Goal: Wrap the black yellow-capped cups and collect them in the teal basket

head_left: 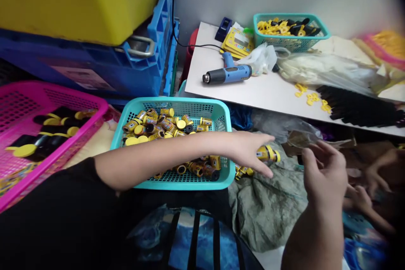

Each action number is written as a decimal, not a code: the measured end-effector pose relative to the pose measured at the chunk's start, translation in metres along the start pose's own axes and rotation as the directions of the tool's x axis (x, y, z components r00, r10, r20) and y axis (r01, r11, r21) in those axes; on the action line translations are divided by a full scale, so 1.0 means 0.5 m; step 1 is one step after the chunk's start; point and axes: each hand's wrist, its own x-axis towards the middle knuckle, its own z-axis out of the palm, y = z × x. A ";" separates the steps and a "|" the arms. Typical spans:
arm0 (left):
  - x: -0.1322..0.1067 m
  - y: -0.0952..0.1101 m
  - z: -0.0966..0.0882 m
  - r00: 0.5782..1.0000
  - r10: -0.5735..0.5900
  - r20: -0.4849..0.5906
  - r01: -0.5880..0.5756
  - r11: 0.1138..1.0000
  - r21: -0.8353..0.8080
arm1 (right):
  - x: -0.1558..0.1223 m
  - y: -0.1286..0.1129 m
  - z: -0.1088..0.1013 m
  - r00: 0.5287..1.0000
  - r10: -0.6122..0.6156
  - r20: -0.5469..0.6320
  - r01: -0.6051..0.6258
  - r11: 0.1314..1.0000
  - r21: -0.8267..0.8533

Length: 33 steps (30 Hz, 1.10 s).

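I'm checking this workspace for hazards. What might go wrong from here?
The yellow-capped containers between the left hand's spread thumb and fingers might slip onto the rumpled cloth; whether they are gripped is unclear. The left forearm reaches across the near turquoise basket, so it may jostle the small containers inside. The heat gun lies near the table's edge and could get knocked off.

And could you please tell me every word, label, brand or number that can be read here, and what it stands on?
No text reads clearly.
Yellow printed item: colourful print, too blurred.
Pale label on the blue crate: too blurred.
Small containers: printed wraps, too small.
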 end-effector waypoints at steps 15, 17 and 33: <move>-0.334 -0.151 0.157 0.644 -0.723 -0.250 0.757 0.555 0.345 | -0.188 -0.310 0.287 0.064 -0.430 0.901 0.777 0.588 0.226; -0.350 -0.165 0.141 0.740 -0.631 -0.232 0.671 0.670 0.318 | -0.173 -0.306 0.278 0.081 -0.415 0.906 0.755 0.619 0.216; -0.328 -0.197 0.097 0.817 -0.458 -0.350 0.576 0.618 0.535 | -0.145 -0.344 0.297 -0.167 -0.516 0.840 0.748 0.489 0.449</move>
